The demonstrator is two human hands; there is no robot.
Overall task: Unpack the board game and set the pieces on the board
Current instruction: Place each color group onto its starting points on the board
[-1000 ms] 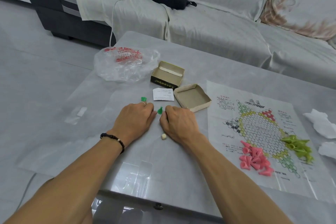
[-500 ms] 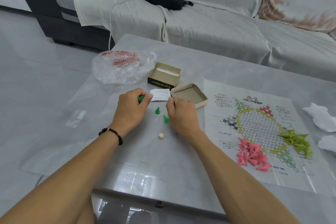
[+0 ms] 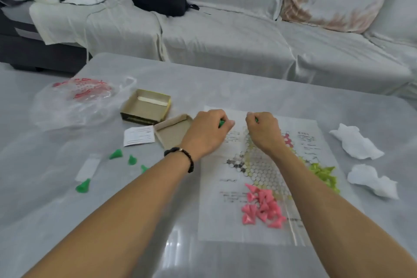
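Green pieces (image 3: 221,123) clenched in both grips, L hand (image 3: 206,133) & R hand (image 3: 262,131) moved over board (image 3: 302,228).

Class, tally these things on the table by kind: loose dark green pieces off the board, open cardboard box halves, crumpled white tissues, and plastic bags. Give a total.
Dark green pieces off the board: 4
Box halves: 2
Tissues: 2
Plastic bags: 1
Total: 9

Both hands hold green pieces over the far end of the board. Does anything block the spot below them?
Nothing visible does. The left hand and right hand hold green pieces above the board; the pink pile and yellow-green pile lie nearer. The hands hide some cells.
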